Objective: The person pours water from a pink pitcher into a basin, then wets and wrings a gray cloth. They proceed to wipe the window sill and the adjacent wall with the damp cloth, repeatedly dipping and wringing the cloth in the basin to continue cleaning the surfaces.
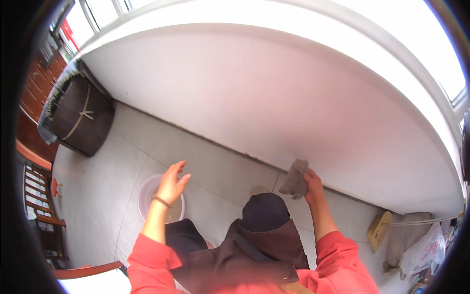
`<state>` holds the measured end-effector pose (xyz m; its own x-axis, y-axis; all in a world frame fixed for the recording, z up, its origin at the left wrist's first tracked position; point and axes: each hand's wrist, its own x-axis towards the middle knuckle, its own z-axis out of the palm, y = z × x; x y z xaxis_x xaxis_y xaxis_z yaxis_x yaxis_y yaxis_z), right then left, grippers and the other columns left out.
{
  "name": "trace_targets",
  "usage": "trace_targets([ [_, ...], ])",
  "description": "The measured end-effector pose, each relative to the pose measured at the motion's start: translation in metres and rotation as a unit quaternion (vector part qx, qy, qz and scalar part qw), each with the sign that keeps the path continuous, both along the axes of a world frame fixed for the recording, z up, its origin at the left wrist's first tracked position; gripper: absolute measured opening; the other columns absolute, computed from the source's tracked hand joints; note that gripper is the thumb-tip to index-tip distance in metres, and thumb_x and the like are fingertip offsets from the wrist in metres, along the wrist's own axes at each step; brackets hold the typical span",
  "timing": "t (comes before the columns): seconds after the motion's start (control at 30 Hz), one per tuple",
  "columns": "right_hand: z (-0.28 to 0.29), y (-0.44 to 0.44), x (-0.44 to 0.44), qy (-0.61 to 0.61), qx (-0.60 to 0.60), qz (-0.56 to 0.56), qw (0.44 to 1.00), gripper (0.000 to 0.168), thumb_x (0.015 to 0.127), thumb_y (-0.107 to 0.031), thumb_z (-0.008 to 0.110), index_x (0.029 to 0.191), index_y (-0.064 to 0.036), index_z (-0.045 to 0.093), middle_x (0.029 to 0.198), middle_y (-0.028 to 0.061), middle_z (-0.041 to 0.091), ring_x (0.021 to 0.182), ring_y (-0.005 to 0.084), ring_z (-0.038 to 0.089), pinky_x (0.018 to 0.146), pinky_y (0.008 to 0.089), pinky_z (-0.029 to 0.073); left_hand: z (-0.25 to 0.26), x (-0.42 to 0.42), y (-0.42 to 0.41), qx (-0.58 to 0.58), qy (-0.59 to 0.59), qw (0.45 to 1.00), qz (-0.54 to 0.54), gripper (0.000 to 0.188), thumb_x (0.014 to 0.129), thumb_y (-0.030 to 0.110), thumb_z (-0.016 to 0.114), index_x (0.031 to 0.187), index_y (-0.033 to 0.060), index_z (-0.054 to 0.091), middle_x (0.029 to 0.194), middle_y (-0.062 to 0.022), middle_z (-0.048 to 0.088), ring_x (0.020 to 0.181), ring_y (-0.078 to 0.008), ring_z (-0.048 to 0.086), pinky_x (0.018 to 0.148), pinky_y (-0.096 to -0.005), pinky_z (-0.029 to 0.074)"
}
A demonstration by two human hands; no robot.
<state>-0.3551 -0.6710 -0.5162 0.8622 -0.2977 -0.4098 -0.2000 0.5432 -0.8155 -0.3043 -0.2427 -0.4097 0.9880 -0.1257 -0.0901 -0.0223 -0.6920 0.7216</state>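
Note:
In my right hand [313, 185] is a crumpled grey-brown cloth [295, 179], held close to the foot of a pale wall [257, 106]; whether it touches the wall I cannot tell. My left hand [172, 185], wearing a beaded bracelet [161, 201], is raised with its fingers apart and holds nothing. Below that hand a pale pink plastic basin [143, 198] stands on the grey tiled floor [216, 180], partly hidden by my forearm. Liquid seems to be in it. My knees, in dark cloth with a brown apron [273, 244], are bent beneath me.
A dark cabinet-like piece [82, 114] tied with a cord stands against the wall at upper left. A wooden slatted chair [38, 194] and a small red stool [54, 187] are at far left. A yellow board [379, 230] and plastic bags [424, 248] lie at lower right.

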Motion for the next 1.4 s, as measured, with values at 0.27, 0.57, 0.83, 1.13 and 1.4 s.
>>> trace_targets([
  [0.27,0.236,0.070,0.013,-0.316,-0.278,0.394,0.817,0.028,0.077,-0.003,0.054,0.104,-0.006,0.060,0.093,0.0047,0.058,0.087,0.0113,0.052,0.078,0.0248,0.041,0.110,-0.030,-0.145,-0.298,-0.130,0.938,-0.121,0.055,0.073,0.020,0.072,0.119,0.0046,0.046,0.113,-0.0118,0.052,0.105,-0.0177,0.049,0.086,-0.0310,0.042],
  [0.57,0.214,0.136,-0.041,-0.383,-0.225,0.175,0.879,0.063,0.089,-0.033,0.050,0.138,-0.007,0.020,0.137,0.0160,0.026,0.127,0.0280,0.027,0.104,0.0369,0.023,0.157,-0.058,-0.177,-0.220,-0.332,0.917,0.001,0.014,0.082,0.008,0.057,0.096,0.0034,0.053,0.088,-0.0019,0.058,0.081,-0.0101,0.053,0.072,-0.0270,0.045],
  [0.83,0.326,0.020,-0.038,-0.427,-0.573,-0.175,0.677,0.021,0.077,-0.005,0.062,0.098,-0.006,0.061,0.108,0.0124,0.053,0.108,0.0255,0.048,0.091,0.0337,0.038,0.244,-0.052,-0.203,-0.435,0.013,0.862,-0.261,0.037,0.088,0.018,0.054,0.120,0.0022,0.046,0.111,-0.0076,0.054,0.101,-0.0142,0.052,0.083,-0.0296,0.046],
  [1.13,0.405,-0.215,-0.036,0.240,-0.861,-0.082,0.441,0.039,0.087,-0.038,0.043,0.107,-0.008,0.058,0.111,0.0135,0.055,0.110,0.0335,0.043,0.096,0.0434,0.031,0.213,0.135,-0.188,-0.005,-0.555,0.832,0.012,0.038,0.090,0.035,0.046,0.108,0.0028,0.055,0.108,-0.0134,0.055,0.100,-0.0279,0.048,0.095,-0.0399,0.032],
  [1.4,0.400,-0.045,0.091,0.072,-0.884,0.024,0.462,0.032,0.087,-0.031,0.044,0.098,-0.006,0.061,0.112,0.0151,0.050,0.104,0.0309,0.048,0.087,0.0444,0.042,0.186,0.159,-0.205,0.009,-0.690,0.721,0.061,0.032,0.088,0.030,0.035,0.098,0.0037,0.050,0.102,-0.0094,0.051,0.105,-0.0258,0.042,0.098,-0.0457,0.018],
])
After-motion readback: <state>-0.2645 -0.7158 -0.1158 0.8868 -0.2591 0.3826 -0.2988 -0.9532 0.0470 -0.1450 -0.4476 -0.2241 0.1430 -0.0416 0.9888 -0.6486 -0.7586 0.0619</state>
